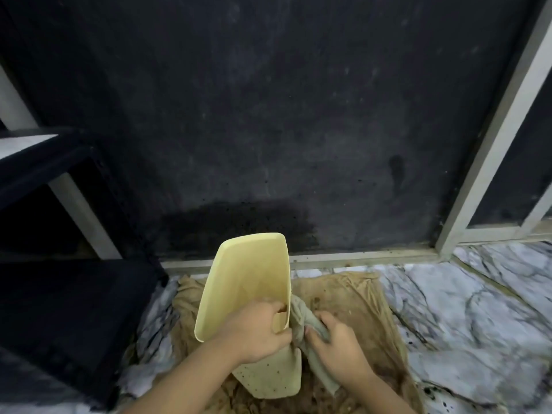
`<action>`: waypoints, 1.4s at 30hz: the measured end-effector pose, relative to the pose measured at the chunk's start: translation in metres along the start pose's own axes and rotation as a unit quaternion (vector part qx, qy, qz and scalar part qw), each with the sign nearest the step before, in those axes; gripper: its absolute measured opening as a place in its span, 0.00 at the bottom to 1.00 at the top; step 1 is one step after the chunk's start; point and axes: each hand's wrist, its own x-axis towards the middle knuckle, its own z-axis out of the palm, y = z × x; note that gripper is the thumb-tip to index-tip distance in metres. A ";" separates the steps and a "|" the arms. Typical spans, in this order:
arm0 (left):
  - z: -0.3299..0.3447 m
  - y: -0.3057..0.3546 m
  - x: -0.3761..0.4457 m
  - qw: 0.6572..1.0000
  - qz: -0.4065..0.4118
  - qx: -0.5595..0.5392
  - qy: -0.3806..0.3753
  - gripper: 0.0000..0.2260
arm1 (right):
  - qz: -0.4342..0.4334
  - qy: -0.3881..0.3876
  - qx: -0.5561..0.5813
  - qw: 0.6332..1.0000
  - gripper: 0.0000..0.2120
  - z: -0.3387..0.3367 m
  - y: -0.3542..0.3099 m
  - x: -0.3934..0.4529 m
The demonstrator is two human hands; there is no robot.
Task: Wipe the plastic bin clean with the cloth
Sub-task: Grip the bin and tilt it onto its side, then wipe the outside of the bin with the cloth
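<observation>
While we hold it: the one plastic bin [245, 282] is tilted above a brown floor cloth [352, 297].
Left hand [257, 330]: our fingers curl over the bin's side rim, thumb outside.
Right hand [337, 342]: closed on the single grey cloth [301, 318] (bunched against the bin's outer wall).

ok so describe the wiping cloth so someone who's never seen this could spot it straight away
Start at the brown sheet spread on the marbled floor. Above it, the left hand grips a pale yellow bin; the cloth is the twisted grey-green rag bunched in the right hand against the bin's right edge. It's greyer and far smaller than the sheet.
</observation>
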 end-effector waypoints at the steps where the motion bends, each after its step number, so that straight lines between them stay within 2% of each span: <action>1: 0.001 -0.004 -0.001 1.000 -0.004 -0.017 0.018 0.24 | -0.006 0.001 0.017 1.000 0.08 0.007 -0.002 0.002; 5: 0.001 -0.022 -0.009 0.988 -0.022 -0.116 0.101 0.13 | -0.016 0.023 0.076 0.997 0.05 0.034 -0.012 0.009; 8: 0.002 -0.031 -0.015 0.971 -0.037 -0.176 0.156 0.08 | -0.046 0.038 0.075 0.995 0.05 0.043 -0.019 0.010; 14: 0.011 -0.031 -0.026 0.932 -0.050 -0.288 0.216 0.06 | -0.090 0.071 0.070 0.991 0.05 0.047 -0.026 0.008; 20: 0.022 -0.028 -0.043 0.903 -0.064 -0.333 0.265 0.09 | -0.129 0.113 0.062 0.983 0.09 0.055 -0.035 0.008; 24: 0.032 -0.034 -0.053 0.889 -0.090 -0.349 0.283 0.09 | -0.103 0.097 0.074 0.987 0.10 0.071 -0.021 0.010; 29: 0.034 -0.037 -0.058 0.854 -0.113 -0.390 0.324 0.10 | -0.060 0.092 0.041 0.993 0.10 0.076 0.010 0.015; 33: 0.035 -0.034 -0.059 0.830 -0.129 -0.409 0.357 0.14 | -0.017 0.105 0.006 0.994 0.10 0.068 0.036 0.012; 36: 0.035 -0.030 -0.056 0.810 -0.131 -0.435 0.370 0.13 | 0.022 0.129 -0.015 0.991 0.09 0.055 0.055 0.009; 42: 0.042 -0.023 -0.046 0.819 -0.122 -0.447 0.338 0.11 | 0.118 0.135 -0.031 0.983 0.11 0.051 0.082 -0.015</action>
